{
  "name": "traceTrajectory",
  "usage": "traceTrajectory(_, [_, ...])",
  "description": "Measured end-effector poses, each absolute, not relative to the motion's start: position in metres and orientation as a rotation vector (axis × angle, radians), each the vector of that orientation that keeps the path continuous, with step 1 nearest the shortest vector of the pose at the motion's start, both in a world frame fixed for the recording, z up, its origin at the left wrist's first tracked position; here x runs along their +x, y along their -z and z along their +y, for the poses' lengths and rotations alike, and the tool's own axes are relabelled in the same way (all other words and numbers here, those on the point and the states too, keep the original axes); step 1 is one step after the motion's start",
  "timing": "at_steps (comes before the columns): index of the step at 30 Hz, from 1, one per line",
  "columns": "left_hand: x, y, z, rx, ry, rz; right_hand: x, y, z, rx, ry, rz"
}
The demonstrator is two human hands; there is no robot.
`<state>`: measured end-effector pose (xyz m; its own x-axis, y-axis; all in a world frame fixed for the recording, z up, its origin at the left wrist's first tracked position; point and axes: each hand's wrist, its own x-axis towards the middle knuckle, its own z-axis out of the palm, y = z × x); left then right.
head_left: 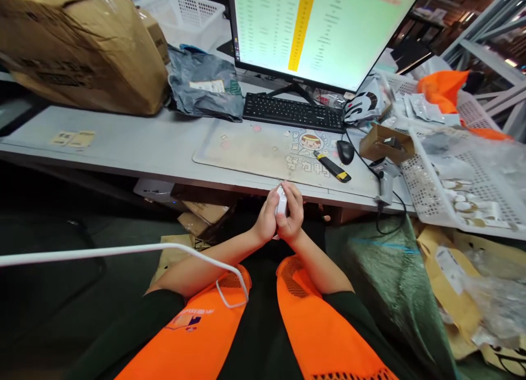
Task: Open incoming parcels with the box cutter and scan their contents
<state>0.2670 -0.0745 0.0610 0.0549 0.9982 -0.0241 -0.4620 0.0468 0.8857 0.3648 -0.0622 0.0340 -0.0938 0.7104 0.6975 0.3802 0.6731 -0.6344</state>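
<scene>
Just in front of the desk's near edge, my left hand (267, 215) and my right hand (291, 211) come together around a small white object (281, 202). Fingers of both hands are closed on it from either side. Most of it is covered, so its kind does not show. Beyond the hands lies a pale desk mat (246, 149) with a cartoon print. On that mat rests a black and yellow utility knife (332, 166), with a black computer mouse (346, 152) near it.
A monitor (329, 29) and keyboard (293, 110) stand behind the mat. At left are a large cardboard box (90, 56) and a grey plastic parcel (205, 84). To the right, a barcode scanner (386, 180) sits beside a white basket (427, 185). A white cable (123, 250) crosses the lower left.
</scene>
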Motion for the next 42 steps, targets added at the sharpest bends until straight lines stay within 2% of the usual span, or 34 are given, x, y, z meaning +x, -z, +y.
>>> traceTrajectory(4, [0.273,-0.06,-0.076,0.937,-1.376,0.827,0.372,-0.032,-0.063,-1.018,-0.426,-1.707])
traceTrajectory(9, [0.283,-0.058,-0.075,0.916,-1.316,0.735,0.385,-0.039,-0.064,-0.843,-0.372,-1.752])
traceTrajectory(14, [0.281,-0.057,-0.077,1.3,-1.45,0.893,0.381,-0.036,-0.071,-1.015,-0.348,-1.666])
traceTrajectory(19, [0.274,-0.055,-0.08,1.604,-1.376,0.865,0.375,-0.043,-0.077,-1.047,-0.548,-1.413])
traceTrajectory(24, [0.271,-0.047,-0.077,1.271,-1.285,0.766,0.373,-0.057,-0.076,-1.072,-0.82,-1.091])
traceTrajectory(30, [0.276,-0.044,-0.066,0.81,-1.156,0.734,0.398,-0.039,-0.074,-1.058,-0.562,-1.407])
traceTrajectory(35, [0.264,-0.05,-0.057,0.425,-1.126,0.799,0.431,-0.037,-0.064,-0.914,-0.631,-1.634])
traceTrajectory(39, [0.251,-0.052,-0.058,0.471,-0.663,0.669,0.437,-0.045,-0.058,-0.893,-0.728,-1.816])
traceTrajectory(42, [0.246,-0.052,-0.061,0.562,-0.709,0.668,0.432,-0.055,-0.054,-1.005,-0.735,-1.758])
